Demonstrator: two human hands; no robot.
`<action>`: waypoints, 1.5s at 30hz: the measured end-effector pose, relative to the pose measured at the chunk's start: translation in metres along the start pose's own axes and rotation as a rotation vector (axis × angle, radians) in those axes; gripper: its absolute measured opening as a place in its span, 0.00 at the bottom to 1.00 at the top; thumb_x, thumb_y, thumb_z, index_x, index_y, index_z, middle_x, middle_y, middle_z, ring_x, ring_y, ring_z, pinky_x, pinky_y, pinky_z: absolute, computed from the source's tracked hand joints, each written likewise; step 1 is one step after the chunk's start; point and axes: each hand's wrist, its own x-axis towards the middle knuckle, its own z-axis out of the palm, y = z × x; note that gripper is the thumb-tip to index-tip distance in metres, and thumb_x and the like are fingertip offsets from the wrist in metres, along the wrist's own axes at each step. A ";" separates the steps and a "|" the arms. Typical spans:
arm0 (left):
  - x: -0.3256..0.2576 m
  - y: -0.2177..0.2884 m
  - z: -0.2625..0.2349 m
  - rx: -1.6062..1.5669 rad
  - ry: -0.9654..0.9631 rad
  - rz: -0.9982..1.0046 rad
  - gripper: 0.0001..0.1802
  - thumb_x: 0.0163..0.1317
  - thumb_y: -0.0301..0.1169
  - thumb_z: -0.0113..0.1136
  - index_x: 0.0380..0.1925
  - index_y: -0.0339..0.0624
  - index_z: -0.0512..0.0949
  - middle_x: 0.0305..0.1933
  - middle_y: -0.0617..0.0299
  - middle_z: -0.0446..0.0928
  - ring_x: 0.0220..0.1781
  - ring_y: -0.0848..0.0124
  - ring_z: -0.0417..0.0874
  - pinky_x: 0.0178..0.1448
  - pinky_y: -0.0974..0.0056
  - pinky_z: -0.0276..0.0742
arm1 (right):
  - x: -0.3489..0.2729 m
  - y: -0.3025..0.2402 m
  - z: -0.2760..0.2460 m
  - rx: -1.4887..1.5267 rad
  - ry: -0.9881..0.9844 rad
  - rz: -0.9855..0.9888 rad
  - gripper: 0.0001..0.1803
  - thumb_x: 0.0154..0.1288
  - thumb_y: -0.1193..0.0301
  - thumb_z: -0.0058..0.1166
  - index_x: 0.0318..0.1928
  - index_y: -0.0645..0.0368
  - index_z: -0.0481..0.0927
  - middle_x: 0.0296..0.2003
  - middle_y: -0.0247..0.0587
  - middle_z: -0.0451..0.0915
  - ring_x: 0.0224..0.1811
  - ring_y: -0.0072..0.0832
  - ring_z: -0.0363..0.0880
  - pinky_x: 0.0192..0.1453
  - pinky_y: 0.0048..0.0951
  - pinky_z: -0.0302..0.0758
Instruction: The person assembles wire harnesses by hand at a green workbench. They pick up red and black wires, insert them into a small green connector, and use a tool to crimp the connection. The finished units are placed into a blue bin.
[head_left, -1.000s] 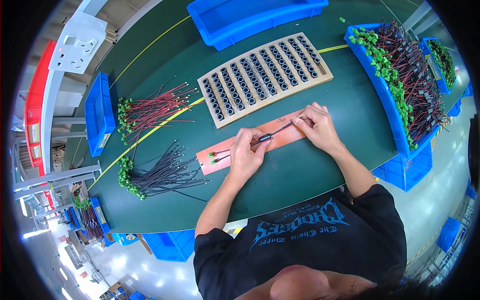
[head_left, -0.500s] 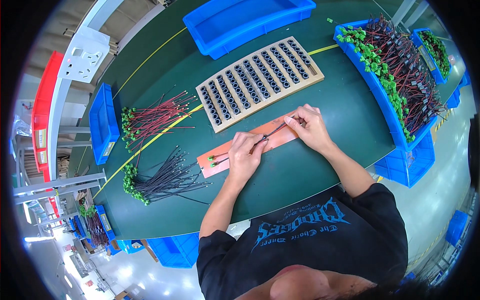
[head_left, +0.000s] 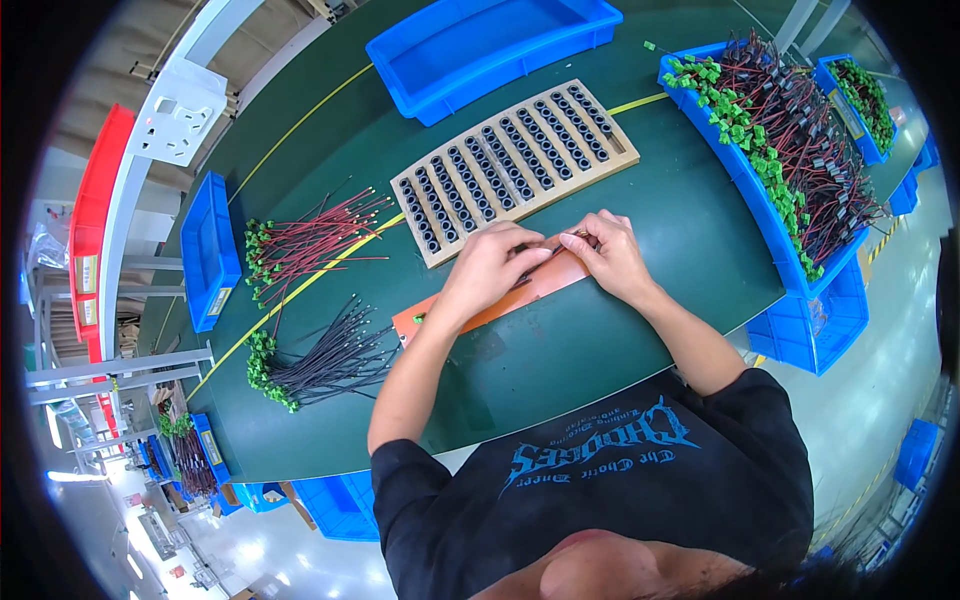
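Note:
Over an orange strip on the green table, both my hands work close together. My left hand has its fingers pinched on dark wires that run toward the other hand. Thumb and fingers of my right hand are closed at the wires' far end; the fingers hide the tip. A green connector at the other end of the wires shows beside my left wrist. To the left lie a bunch of black wires and a bunch of red wires, both with green connectors.
Behind the strip stands a wooden rack with rows of black round pieces. A blue tray is at the back, and a smaller blue bin at the left. At right a blue bin brims with red and black wires.
My left hand has slid right and up along the wires, closer to my right hand, and its forearm now covers part of them. My right hand has barely moved.

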 end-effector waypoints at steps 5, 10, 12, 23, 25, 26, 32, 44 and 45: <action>0.028 0.002 0.008 0.001 -0.285 -0.095 0.13 0.63 0.35 0.73 0.42 0.36 0.89 0.31 0.55 0.84 0.31 0.70 0.80 0.38 0.61 0.75 | -0.001 0.004 0.003 0.053 0.025 -0.035 0.11 0.70 0.61 0.65 0.35 0.55 0.87 0.28 0.31 0.82 0.34 0.27 0.77 0.54 0.35 0.66; 0.034 -0.004 0.017 -0.107 -0.299 -0.158 0.09 0.62 0.31 0.74 0.34 0.36 0.90 0.22 0.59 0.83 0.24 0.76 0.75 0.31 0.63 0.72 | -0.003 0.005 0.006 0.000 0.049 -0.062 0.11 0.68 0.61 0.66 0.34 0.55 0.86 0.26 0.31 0.82 0.33 0.28 0.76 0.51 0.36 0.65; 0.036 -0.007 0.017 -0.125 -0.296 -0.191 0.07 0.61 0.29 0.74 0.33 0.36 0.90 0.22 0.59 0.84 0.24 0.78 0.75 0.30 0.64 0.73 | -0.003 0.000 0.004 -0.036 0.034 -0.070 0.11 0.67 0.61 0.67 0.33 0.55 0.86 0.25 0.31 0.81 0.33 0.28 0.76 0.50 0.37 0.65; 0.049 -0.005 0.009 -0.050 -0.368 -0.074 0.07 0.60 0.28 0.72 0.28 0.34 0.88 0.20 0.54 0.82 0.22 0.71 0.79 0.31 0.59 0.74 | 0.001 0.005 0.008 -0.001 0.050 -0.136 0.10 0.68 0.66 0.66 0.31 0.56 0.82 0.23 0.33 0.77 0.31 0.30 0.75 0.49 0.36 0.66; 0.048 -0.007 0.012 -0.047 -0.351 -0.045 0.06 0.59 0.26 0.71 0.27 0.33 0.88 0.19 0.54 0.82 0.22 0.69 0.81 0.31 0.59 0.75 | 0.002 0.003 0.005 0.009 0.042 -0.141 0.09 0.68 0.67 0.66 0.32 0.56 0.83 0.23 0.32 0.77 0.31 0.30 0.74 0.49 0.36 0.66; 0.048 -0.008 0.014 -0.047 -0.373 -0.077 0.05 0.59 0.26 0.71 0.28 0.34 0.88 0.19 0.56 0.82 0.22 0.71 0.80 0.31 0.60 0.76 | 0.000 0.003 0.005 0.017 0.039 -0.132 0.08 0.68 0.67 0.66 0.32 0.56 0.83 0.23 0.32 0.77 0.30 0.30 0.74 0.50 0.36 0.66; 0.049 -0.010 0.023 -0.120 -0.347 -0.077 0.03 0.59 0.23 0.69 0.28 0.36 0.88 0.21 0.58 0.83 0.21 0.73 0.80 0.29 0.62 0.76 | -0.004 0.005 -0.005 0.109 0.006 -0.066 0.07 0.66 0.70 0.67 0.30 0.55 0.84 0.21 0.32 0.74 0.27 0.29 0.71 0.50 0.35 0.66; 0.002 -0.009 -0.026 0.118 0.011 0.057 0.11 0.63 0.32 0.69 0.41 0.35 0.88 0.38 0.52 0.85 0.41 0.58 0.86 0.46 0.57 0.80 | 0.006 0.001 -0.008 0.180 0.000 0.082 0.14 0.67 0.66 0.70 0.28 0.60 0.82 0.18 0.33 0.71 0.25 0.28 0.68 0.43 0.34 0.66; -0.012 -0.012 -0.023 0.107 0.033 0.079 0.11 0.62 0.30 0.70 0.41 0.35 0.88 0.38 0.53 0.86 0.41 0.59 0.86 0.46 0.58 0.81 | 0.006 0.000 -0.008 0.182 0.001 0.084 0.14 0.66 0.66 0.70 0.28 0.60 0.82 0.19 0.33 0.72 0.26 0.28 0.69 0.43 0.34 0.66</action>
